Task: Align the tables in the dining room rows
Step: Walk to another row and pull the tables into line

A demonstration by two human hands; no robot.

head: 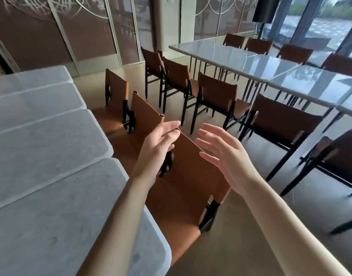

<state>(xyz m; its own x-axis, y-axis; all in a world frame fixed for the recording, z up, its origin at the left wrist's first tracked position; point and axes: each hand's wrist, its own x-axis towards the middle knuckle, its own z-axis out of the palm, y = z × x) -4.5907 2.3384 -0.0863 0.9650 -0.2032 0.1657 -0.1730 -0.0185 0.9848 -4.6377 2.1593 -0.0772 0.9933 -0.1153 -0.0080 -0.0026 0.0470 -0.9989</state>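
Brown chair [193, 176] by the grey tabletop [51, 196] sits under the left hand [157, 144] and right hand [225, 156], fingers spread, holding nothing.

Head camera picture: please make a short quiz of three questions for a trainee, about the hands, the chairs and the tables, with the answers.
1. True or false: the left hand grips the edge of the nearest marble table.
2. Which thing lies directly below both hands? A) the brown chair B) the glossy table C) the dark screen
3. Fill in: the fingers of the right hand are ____ and hold nothing.

Key
1. False: the hand is open in the air above the chair.
2. A
3. spread
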